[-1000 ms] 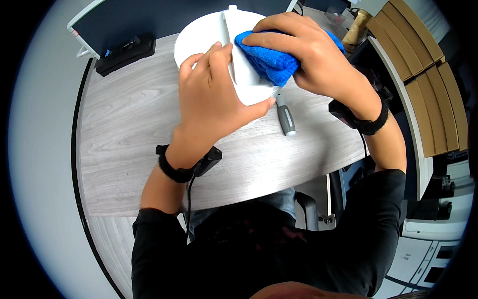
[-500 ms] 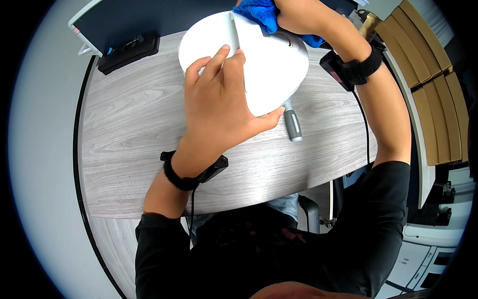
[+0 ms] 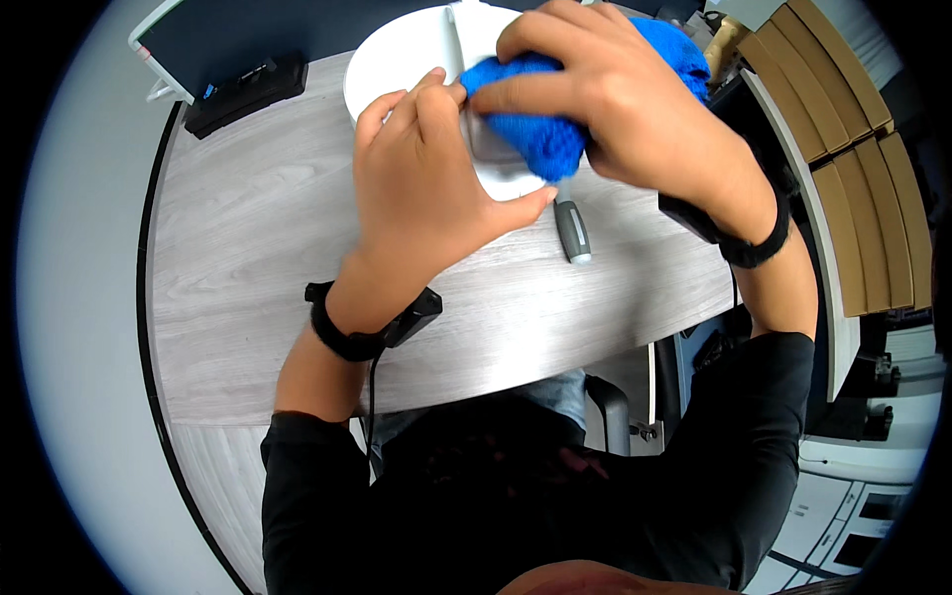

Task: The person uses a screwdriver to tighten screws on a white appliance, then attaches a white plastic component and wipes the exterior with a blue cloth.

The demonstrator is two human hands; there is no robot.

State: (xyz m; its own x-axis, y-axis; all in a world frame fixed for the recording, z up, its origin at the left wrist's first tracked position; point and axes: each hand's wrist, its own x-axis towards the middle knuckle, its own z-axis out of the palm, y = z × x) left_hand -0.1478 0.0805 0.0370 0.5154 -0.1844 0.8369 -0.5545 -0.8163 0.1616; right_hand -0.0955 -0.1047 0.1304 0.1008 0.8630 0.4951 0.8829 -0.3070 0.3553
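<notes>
A white rounded object [image 3: 402, 58] with a raised ridge across it stands at the far middle of the desk; I cannot tell its exact kind. My left hand [image 3: 416, 183] holds it from the near side, fingertips at the ridge and thumb along the near edge. Over its right part lies my right hand [image 3: 630, 104], closed on a blue cloth [image 3: 540, 139] that it presses to the white surface. The cloth and hand hide much of that side. Just beyond my left thumb is a tool with a grey handle [image 3: 572, 233], its far end hidden.
The wood-grain desk [image 3: 258, 228] has a curved near edge. Behind stands a dark screen [image 3: 297, 35], with a black box-like item [image 3: 248, 94] at its foot. Brown cardboard boxes [image 3: 823, 79] line the right side. A chair armrest [image 3: 610, 412] is below the desk edge.
My right hand has brought the blue cloth from the white object's far right side toward me and left, across its top near my left fingers. The left hand keeps its hold.
</notes>
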